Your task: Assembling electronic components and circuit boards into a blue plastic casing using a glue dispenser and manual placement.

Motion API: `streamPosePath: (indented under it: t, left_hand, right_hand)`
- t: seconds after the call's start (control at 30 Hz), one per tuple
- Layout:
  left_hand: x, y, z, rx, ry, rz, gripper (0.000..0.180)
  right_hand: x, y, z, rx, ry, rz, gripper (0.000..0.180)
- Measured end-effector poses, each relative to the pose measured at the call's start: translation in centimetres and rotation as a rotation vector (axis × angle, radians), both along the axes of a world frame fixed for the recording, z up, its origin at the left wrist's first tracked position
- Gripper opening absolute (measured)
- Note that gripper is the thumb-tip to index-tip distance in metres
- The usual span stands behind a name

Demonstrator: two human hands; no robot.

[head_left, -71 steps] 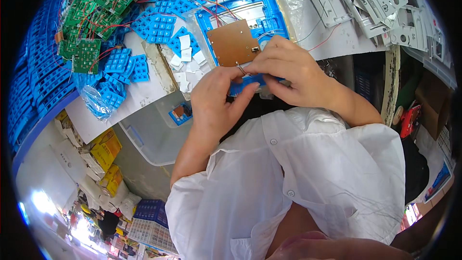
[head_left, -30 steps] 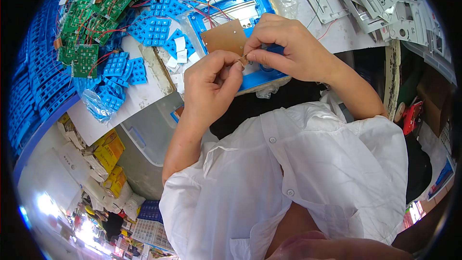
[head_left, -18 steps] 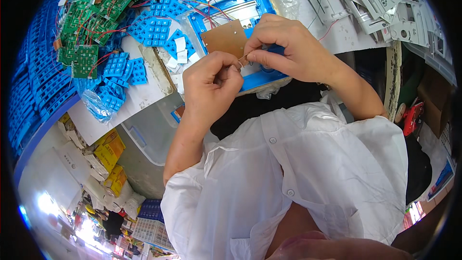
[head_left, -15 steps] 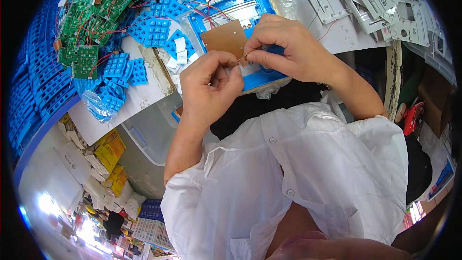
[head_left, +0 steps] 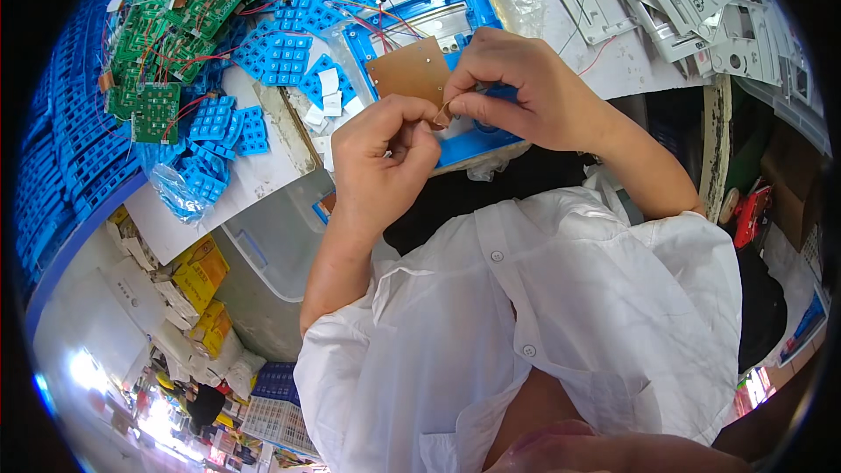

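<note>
A blue plastic casing [head_left: 464, 151] lies face down on the table before me, with a plain brown circuit board [head_left: 410, 70] resting in it. Over the board's near right corner my two hands meet. Between their fingertips is a small copper-brown strip [head_left: 444, 116], too small to tell its exact kind. My left hand [head_left: 385, 147] pinches it from the left with curled fingers. From the right, my right hand [head_left: 512, 83] grips its upper end between thumb and forefinger. Thin red and dark wires [head_left: 383, 24] run across the casing's far left part.
Green circuit boards [head_left: 197, 13] with wires heap at the far left, beside several blue keypads [head_left: 285, 57]. White stickers or pads [head_left: 331, 103] lie left of the casing. White metal brackets [head_left: 674, 0] are piled at the far right. A clear plastic bin [head_left: 263, 245] stands below the table edge.
The brown strip has turned between the fingers and more of its flat face shows. My left fingertips have shifted slightly; the casing and board have stayed put.
</note>
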State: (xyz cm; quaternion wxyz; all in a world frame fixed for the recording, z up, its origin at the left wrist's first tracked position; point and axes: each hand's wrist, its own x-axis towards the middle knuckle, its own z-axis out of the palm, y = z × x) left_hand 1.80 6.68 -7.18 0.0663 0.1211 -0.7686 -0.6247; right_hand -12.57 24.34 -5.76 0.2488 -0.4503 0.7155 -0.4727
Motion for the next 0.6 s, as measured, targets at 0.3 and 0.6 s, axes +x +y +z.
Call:
streamPosePath:
  t: [0.3, 0.6]
  left_hand:
    - [0.24, 0.29, 0.64, 0.098, -0.073, 0.035, 0.01]
    - [0.19, 0.45, 0.44, 0.1, -0.063, 0.04, 0.009]
  right_hand:
    - [-0.25, -0.03, 0.0, -0.027, 0.011, 0.016, 0.006]
    - [-0.19, 0.04, -0.07, -0.007, 0.026, 0.005, 0.006]
